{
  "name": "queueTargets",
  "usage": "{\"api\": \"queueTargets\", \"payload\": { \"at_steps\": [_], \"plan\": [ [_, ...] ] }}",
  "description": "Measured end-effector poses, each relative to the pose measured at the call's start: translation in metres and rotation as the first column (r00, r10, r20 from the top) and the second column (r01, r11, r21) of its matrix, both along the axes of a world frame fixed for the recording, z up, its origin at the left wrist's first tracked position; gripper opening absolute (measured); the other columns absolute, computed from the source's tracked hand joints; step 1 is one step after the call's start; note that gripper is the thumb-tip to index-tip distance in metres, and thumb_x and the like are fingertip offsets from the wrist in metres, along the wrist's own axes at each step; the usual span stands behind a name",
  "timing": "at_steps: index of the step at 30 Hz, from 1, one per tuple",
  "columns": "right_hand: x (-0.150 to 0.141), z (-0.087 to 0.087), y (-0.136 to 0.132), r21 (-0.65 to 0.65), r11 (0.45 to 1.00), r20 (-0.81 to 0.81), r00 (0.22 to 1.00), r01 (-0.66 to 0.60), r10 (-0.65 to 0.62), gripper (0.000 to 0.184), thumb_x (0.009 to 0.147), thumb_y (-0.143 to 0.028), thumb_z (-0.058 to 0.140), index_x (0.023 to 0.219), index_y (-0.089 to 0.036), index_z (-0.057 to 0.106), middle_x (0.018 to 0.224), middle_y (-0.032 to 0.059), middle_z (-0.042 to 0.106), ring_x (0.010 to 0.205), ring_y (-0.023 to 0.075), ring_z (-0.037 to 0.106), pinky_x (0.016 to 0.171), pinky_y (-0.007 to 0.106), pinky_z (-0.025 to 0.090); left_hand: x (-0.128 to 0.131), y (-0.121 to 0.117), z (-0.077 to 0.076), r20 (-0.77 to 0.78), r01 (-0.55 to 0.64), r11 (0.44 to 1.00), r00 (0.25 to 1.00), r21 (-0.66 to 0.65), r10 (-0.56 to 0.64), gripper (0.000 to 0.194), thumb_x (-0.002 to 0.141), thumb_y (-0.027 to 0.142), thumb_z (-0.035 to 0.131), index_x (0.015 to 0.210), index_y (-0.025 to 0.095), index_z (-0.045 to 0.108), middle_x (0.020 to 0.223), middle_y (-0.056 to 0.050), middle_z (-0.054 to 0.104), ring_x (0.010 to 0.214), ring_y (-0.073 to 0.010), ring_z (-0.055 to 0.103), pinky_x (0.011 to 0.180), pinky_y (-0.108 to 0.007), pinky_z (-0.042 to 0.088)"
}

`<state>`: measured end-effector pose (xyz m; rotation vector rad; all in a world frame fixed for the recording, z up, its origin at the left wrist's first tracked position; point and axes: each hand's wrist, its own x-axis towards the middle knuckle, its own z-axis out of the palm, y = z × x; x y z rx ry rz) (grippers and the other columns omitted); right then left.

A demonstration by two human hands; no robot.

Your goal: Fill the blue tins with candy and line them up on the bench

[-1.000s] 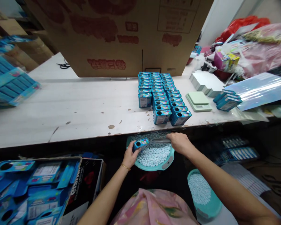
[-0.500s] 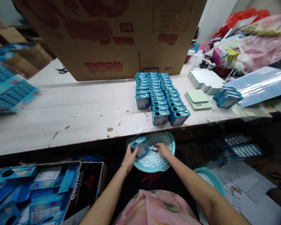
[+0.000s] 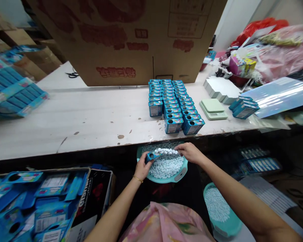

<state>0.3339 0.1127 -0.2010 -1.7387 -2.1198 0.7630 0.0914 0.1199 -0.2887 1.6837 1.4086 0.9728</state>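
Ahead of the hands, the chipped white table [image 3: 73, 126] ends in a straight edge just beyond a round teal plastic basin [image 3: 175, 178] heaped with pale blue-white pellets [image 3: 164, 168]. Over the basin, the left hand [image 3: 142, 168] grips a small blue rectangular tin [image 3: 151, 156], while the right hand [image 3: 190, 152] pinches a narrow strip [image 3: 166, 151] lined with pellets, its end at the tin.

Left hand [image 3: 142, 168] curled; right hand [image 3: 191, 152] palm-down

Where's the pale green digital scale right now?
In the head view, the pale green digital scale sits on the white workbench, to the right of the rows of blue tins and in front of the stack of flat white cartons.
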Motion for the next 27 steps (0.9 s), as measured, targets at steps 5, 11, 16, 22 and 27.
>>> {"api": "queueTargets", "payload": {
  "at_steps": [5,11,16,22,27],
  "plan": [
    [-0.033,0.031,-0.002,-0.017,0.998,0.377,0.924,-0.063,0.065,0.031,0.067,-0.014,0.043,0.084,-0.024,0.067,0.086,0.0064,0.065,0.081,0.0202,0.057,0.069,0.028,0.039,0.008,0.000,0.000,-0.089,0.064,0.992,0.994,0.110,-0.055,0.033,0.068,0.024,0.051,0.100,0.018,0.049,0.100,-0.007,0.054,0.097,-0.0197,0.049,0.088,-0.035,0.036],
    [-0.058,0.053,-0.009,0.013,0.989,0.528,0.841,-0.150,0.121,0.029,0.067,-0.011,0.041,0.085,-0.015,0.064,0.085,0.0141,0.064,0.078,0.0238,0.059,0.066,0.032,0.041,0.009,0.000,0.000,-0.123,0.065,0.988,0.991,0.142,-0.048,0.031,0.067,0.022,0.051,0.098,0.019,0.051,0.099,-0.007,0.053,0.097,-0.0204,0.049,0.088,-0.036,0.036],
    [-0.023,0.055,-0.015,0.096,0.993,0.359,0.933,-0.064,0.026,0.031,0.071,-0.014,0.040,0.088,-0.021,0.065,0.091,0.0076,0.065,0.083,0.0215,0.058,0.071,0.030,0.041,-0.010,-0.014,0.025,-0.062,0.039,0.988,0.998,0.148,-0.030,0.030,0.070,0.024,0.050,0.100,0.020,0.049,0.099,-0.006,0.052,0.096,-0.0196,0.050,0.087,-0.034,0.037],
    [0.030,0.017,-0.027,0.134,0.984,-0.218,0.972,0.119,-0.088,0.030,0.077,-0.026,0.039,0.094,-0.022,0.064,0.090,0.0017,0.066,0.081,0.0164,0.058,0.072,0.024,0.042,-0.019,0.018,0.090,0.059,0.018,0.975,0.998,0.222,-0.032,0.033,0.073,0.027,0.049,0.105,0.020,0.047,0.099,-0.003,0.055,0.093,-0.0165,0.050,0.086,-0.029,0.037],
    [0.022,-0.014,-0.034,0.040,0.986,-0.348,0.927,0.162,-0.138,0.031,0.078,-0.030,0.039,0.094,-0.021,0.064,0.083,0.0025,0.066,0.074,0.0170,0.058,0.068,0.026,0.044,0.028,0.127,0.108,0.086,0.064,0.955,0.992,0.290,-0.093,0.032,0.071,0.024,0.050,0.102,0.015,0.051,0.095,-0.005,0.058,0.092,-0.0171,0.053,0.086,-0.031,0.039]
  ]
}}
